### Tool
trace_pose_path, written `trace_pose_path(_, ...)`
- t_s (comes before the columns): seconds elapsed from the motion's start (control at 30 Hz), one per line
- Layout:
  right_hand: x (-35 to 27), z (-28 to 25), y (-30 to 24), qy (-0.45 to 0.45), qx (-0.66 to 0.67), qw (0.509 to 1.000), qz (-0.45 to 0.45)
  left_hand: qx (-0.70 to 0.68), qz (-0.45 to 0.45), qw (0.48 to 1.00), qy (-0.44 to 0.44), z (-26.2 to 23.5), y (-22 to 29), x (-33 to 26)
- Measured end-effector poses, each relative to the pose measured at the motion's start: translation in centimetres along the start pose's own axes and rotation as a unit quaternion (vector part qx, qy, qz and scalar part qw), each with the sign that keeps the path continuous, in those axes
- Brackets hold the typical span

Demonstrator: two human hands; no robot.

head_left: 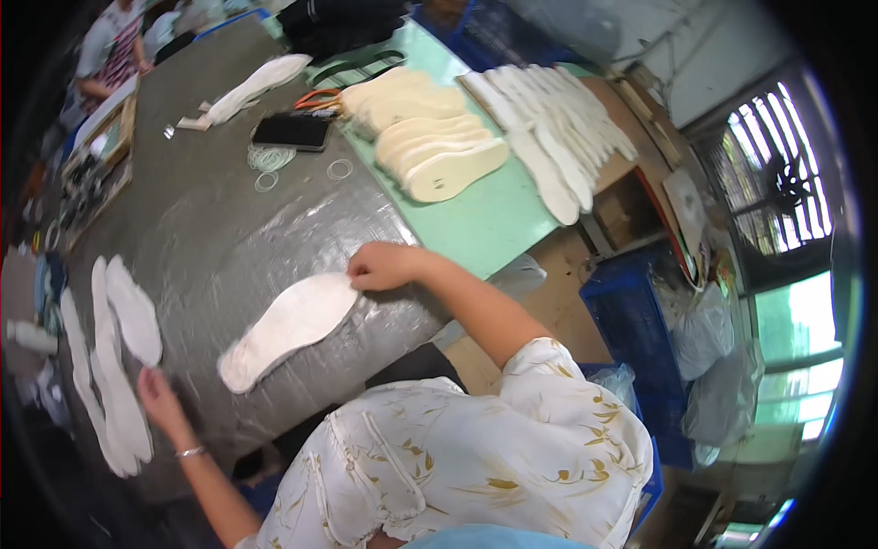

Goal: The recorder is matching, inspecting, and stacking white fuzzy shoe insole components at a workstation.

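Observation:
A white, fuzzy-edged shoe insole (pixel 297 322) lies across the dark table in front of me. My right hand (pixel 382 267) pinches its wide end between thumb and fingers. Over at the left, the fingers of my left hand (pixel 163 403) are closed together at the near tip of another white insole (pixel 134 311). Beside that one, more white insoles (pixel 114 384) lie lengthwise in a loose group, partly overlapping.
Cream insoles (pixel 448 165) and a row of white insoles (pixel 558 137) cover parts of a green sheet (pixel 476 224). A black phone (pixel 293 131), elastic bands (pixel 272 159) and another insole (pixel 261 87) lie farther back. Blue crates (pixel 636 339) stand right of the table. Another person (pixel 114 50) is at far left.

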State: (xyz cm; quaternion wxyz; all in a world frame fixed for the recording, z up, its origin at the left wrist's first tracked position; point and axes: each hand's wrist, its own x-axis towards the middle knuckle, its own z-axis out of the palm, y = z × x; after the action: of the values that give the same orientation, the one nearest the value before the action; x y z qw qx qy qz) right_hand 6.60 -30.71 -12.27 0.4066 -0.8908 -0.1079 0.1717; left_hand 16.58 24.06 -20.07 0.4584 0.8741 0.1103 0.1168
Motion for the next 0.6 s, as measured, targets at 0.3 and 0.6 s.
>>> trace_pose_path(0.3,-3.7,-1.3,-0.5,0.063,0.333,0.916,0.214,-0.112,-0.078,0.962,-0.236,5.4,11.8,-11.8)
trace_pose_path(0.6,-2.3,1.5,-1.2,0.141,0.131,0.966,0.172,-0.202,-0.119,0.961,-0.143,4.9,11.2,-13.4)
